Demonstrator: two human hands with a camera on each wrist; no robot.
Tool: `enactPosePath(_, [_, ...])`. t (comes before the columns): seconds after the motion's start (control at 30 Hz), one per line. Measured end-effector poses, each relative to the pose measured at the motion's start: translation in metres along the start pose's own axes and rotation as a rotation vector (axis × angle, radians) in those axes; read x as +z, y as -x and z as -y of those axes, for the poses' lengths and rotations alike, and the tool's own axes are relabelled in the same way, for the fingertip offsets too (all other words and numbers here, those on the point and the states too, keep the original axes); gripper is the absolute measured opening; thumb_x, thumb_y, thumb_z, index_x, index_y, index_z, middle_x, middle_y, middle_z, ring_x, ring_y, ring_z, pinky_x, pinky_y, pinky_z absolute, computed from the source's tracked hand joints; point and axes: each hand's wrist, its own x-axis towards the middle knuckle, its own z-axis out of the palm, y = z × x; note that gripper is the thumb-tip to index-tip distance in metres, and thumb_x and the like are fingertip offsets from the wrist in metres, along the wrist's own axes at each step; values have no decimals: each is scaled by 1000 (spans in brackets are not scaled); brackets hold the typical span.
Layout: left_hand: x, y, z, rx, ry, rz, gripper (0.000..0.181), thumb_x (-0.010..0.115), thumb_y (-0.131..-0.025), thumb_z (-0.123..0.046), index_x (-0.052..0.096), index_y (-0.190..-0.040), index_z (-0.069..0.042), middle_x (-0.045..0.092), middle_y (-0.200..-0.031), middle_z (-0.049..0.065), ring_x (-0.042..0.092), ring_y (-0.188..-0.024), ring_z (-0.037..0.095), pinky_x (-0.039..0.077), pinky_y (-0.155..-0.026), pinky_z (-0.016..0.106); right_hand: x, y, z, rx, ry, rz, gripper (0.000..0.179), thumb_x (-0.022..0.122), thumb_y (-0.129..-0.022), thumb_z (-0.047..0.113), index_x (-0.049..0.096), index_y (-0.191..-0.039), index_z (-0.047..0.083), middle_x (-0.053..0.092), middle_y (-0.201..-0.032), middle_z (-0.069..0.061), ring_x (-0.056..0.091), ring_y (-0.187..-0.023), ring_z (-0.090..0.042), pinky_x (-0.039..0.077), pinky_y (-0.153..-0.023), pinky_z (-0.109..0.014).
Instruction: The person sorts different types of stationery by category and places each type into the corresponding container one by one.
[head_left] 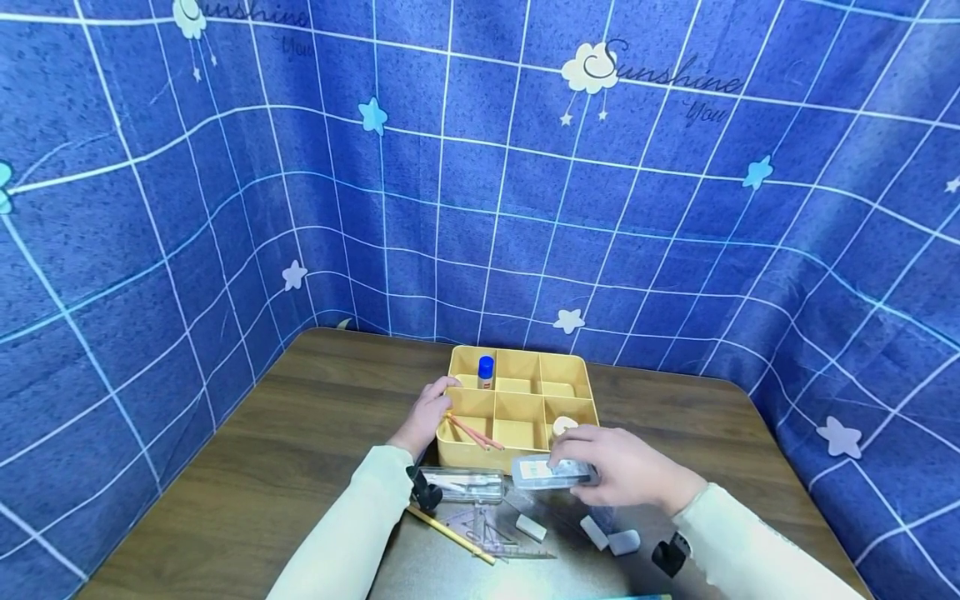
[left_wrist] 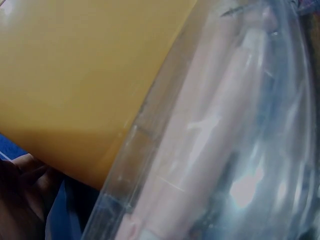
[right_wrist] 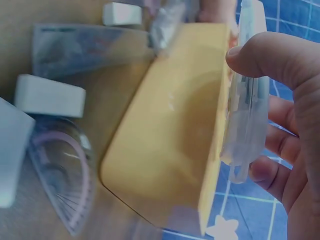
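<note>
A yellow six-compartment organizer box (head_left: 468, 454) stands on the table. My left hand (head_left: 429, 412) grips its left side, fingers over the rim; in the left wrist view that hand (left_wrist: 27, 192) is partly hidden. My right hand (head_left: 626, 467) holds a flat, clear plastic case (head_left: 551, 472) just above the box's front right edge. Thumb and fingers pinch the case (right_wrist: 247, 117) in the right wrist view; its contents are unclear. Inside the box are a blue-capped glue stick (head_left: 486, 372), thin orange-red sticks (head_left: 474, 433) and a pale round item (head_left: 564, 425), partly covered by the right hand.
A clear case of pens (head_left: 461, 485) lies against the box's front. Nearer me are a yellow pencil (head_left: 453, 535), clear rulers (head_left: 480, 527), several white erasers (head_left: 531, 527) and a protractor (right_wrist: 62, 172). A blue patterned curtain (head_left: 517, 208) surrounds the table.
</note>
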Motion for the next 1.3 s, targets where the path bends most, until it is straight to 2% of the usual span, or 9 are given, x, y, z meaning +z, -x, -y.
enactPosePath(0.27, [0,0,1,4,6,-7,34,48,-87,-9,64,-116,-17,47,-126,13,45,-116,32,36,-96,43,-13,-5,-22,111,16,-20,43,80,-75,24,64,-115,30,63,-116,12,59,-95,-7,53,-74,-32])
enactPosePath(0.67, [1,2,3,-6,9,-11,35,47,-88,-9,64,-117,-15,46,-127,14,44,-117,32,37,-96,44,-18,-18,-57,244,2,-26,39,80,-77,22,67,-114,26,64,-108,12,57,-89,-7,51,-76,-33])
enactPosePath(0.87, [1,3,3,-8,6,-9,35,47,-88,-9,63,-118,-16,46,-127,14,44,-117,33,36,-97,45,-15,-21,-77,292,27,-37,38,82,-76,23,68,-111,24,65,-103,8,57,-86,-10,50,-74,-34])
enactPosePath(1.07, [0,2,2,12,-12,-11,35,47,-87,-8,64,-116,-16,48,-124,13,45,-115,31,36,-95,42,-10,-21,-92,401,6,-31,35,83,-75,22,69,-108,22,67,-102,3,59,-84,-13,51,-75,-37])
enactPosePath(1.3, [2,1,1,20,-5,-13,34,47,-87,-8,64,-116,-16,47,-124,13,45,-115,31,36,-95,41,-6,-21,-102,477,-39,12,28,78,-82,20,68,-107,16,68,-100,-1,60,-87,-18,50,-81,-43])
